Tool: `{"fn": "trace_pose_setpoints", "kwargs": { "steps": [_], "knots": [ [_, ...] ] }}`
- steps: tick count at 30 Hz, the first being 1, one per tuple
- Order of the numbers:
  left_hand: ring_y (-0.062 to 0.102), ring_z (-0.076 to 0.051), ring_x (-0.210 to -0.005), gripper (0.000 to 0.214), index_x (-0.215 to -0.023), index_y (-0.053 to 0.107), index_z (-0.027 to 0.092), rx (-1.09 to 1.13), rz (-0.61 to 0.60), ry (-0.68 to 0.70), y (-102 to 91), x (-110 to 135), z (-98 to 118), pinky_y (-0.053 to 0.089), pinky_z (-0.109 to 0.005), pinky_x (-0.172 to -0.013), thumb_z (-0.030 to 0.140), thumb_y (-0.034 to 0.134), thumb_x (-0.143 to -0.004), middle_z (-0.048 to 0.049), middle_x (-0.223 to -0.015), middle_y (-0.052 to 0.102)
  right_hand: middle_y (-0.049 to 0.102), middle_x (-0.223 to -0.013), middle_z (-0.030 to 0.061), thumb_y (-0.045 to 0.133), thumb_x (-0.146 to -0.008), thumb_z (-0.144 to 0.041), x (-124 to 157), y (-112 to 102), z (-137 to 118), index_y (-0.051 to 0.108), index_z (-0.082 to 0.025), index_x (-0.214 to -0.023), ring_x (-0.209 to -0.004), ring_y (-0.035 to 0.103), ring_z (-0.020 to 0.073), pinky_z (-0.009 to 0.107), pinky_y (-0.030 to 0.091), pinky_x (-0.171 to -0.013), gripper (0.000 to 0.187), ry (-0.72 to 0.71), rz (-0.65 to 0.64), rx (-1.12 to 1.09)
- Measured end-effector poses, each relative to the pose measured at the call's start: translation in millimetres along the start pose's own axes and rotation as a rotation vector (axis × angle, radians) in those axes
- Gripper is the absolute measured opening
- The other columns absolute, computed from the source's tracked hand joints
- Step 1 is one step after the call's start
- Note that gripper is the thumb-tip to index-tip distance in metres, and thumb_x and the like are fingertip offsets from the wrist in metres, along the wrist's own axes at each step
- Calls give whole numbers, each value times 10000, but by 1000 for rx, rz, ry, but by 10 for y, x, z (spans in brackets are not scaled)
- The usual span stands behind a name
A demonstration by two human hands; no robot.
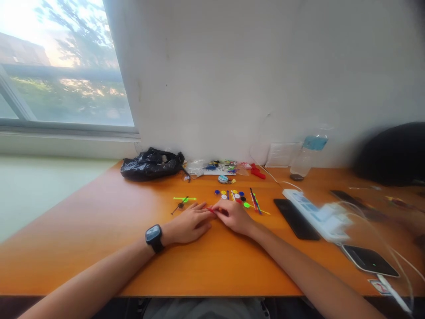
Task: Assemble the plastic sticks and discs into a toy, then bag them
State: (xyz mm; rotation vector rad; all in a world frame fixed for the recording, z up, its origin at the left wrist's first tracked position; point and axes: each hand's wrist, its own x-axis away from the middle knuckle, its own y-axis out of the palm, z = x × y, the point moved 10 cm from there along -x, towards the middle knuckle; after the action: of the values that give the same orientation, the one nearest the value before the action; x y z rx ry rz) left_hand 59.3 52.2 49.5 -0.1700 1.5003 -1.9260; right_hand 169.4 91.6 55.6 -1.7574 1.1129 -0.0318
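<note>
My left hand [189, 223], with a black smartwatch [154, 237] on its wrist, rests on the orange table [99, 248]. My right hand [234, 216] meets it fingertip to fingertip. Both pinch a small red piece [213, 211] between them. Just beyond the fingers lie several small coloured discs [232, 195] and thin coloured sticks [255, 201]. A green stick crossed with a dark one [182, 201] lies left of the hands.
A black plastic bag [151, 164] lies against the wall. Small packets and parts [222, 169] sit behind the discs. A water bottle [307, 155], a white power strip [315, 212], two dark phones [295, 218] [370, 260] and cables crowd the right side.
</note>
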Motion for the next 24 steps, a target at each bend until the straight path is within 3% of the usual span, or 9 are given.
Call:
{"fn": "trace_pose_setpoints", "kwargs": {
  "steps": [11,24],
  "knots": [
    [580,-318,-1295,351,-1363,592,293,3,8,7,-10,-14,18,414,-474,-1117,244,520,-1024,-77,-1268,689,760,-944,45,622,-874,-35,-4,-1,29,748,-198,-965,-837,686,193,298,506,-754,225,13,-4,25],
    [578,-314,-1309,363,-1393,583,303,-27,28,31,-3,0,11,407,-483,-1145,272,501,-1041,-90,-1298,670,775,-978,52,611,-930,-85,-9,-14,-32,751,-213,-997,-884,706,203,312,523,-795,201,-7,19,-2]
  ]
}}
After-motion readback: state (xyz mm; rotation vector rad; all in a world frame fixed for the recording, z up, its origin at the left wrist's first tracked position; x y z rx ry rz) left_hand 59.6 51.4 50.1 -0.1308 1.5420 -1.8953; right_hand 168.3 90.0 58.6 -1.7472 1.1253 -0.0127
